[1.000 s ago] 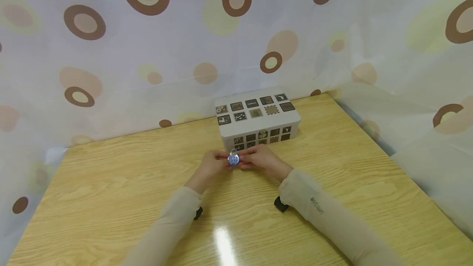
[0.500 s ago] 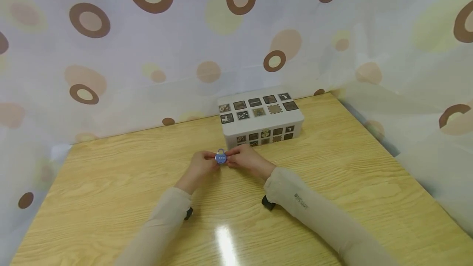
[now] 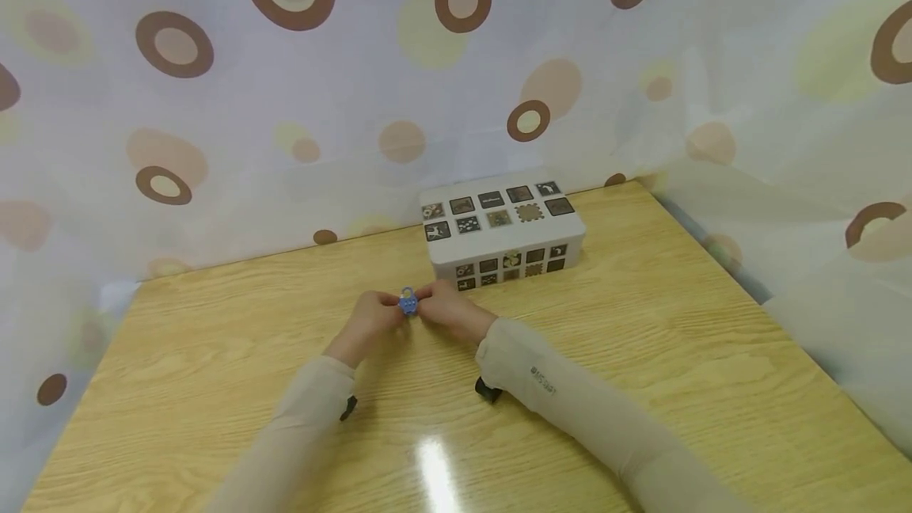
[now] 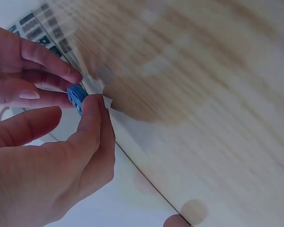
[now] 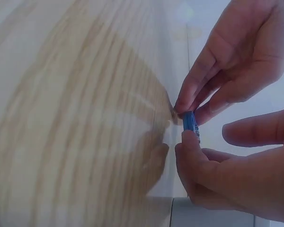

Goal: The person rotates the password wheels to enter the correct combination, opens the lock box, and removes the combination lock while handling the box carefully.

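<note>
A small blue combination padlock [image 3: 408, 304] with its shackle upward is held between the fingertips of both hands, low over the wooden table. From its left side my left hand [image 3: 370, 321] grips it with curled fingers; my right hand [image 3: 452, 311] grips the opposite side. In the left wrist view, the padlock [image 4: 76, 97] shows number dials on its face, and the left thumb stands off from it. The right wrist view shows the padlock [image 5: 190, 122] edge-on, with the right fingertips at its lower end and the left fingers at its upper end.
A white box [image 3: 504, 232] printed with dark square pictures stands just behind and right of the hands. The wooden table [image 3: 214, 362] meets a curtain [image 3: 342, 85] with brown ring patterns at the back and right side. Dark straps show at both wrists.
Both hands have moved left together with the padlock, away from the front of the white box. The grip looks the same. The view has shifted slightly.
</note>
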A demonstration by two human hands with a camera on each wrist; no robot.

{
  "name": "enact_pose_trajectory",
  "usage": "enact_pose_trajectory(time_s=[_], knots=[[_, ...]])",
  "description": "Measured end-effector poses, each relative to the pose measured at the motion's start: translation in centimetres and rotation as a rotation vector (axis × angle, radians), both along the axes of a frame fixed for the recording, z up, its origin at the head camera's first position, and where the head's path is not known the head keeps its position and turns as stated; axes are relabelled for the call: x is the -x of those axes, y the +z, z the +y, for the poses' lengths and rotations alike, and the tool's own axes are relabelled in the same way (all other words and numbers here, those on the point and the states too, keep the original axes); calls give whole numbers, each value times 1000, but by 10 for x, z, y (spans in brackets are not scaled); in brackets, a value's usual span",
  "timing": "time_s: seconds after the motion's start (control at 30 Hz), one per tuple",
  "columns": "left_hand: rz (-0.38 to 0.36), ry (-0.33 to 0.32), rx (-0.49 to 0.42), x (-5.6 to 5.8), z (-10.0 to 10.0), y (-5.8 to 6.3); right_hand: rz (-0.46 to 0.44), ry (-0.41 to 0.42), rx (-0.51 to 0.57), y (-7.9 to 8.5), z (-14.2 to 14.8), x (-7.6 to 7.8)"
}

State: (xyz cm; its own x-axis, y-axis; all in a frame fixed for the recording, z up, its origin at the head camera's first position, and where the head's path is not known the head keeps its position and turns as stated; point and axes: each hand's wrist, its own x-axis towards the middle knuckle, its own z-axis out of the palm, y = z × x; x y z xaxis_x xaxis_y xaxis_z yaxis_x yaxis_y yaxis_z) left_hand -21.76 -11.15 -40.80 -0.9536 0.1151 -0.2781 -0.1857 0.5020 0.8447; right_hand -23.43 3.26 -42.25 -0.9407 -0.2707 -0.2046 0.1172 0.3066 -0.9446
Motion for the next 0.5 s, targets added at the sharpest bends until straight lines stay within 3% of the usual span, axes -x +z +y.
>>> enact_pose_trajectory(time_s=[0.2, 0.37, 0.5], knots=[[11, -2, 50, 9, -8, -7, -67, 26, 7, 0, -7, -1], [-24, 10, 82, 8, -6, 2, -109, 18, 14, 0, -11, 2], [-36, 18, 94, 9, -6, 1, -114, 12, 8, 0, -13, 4]])
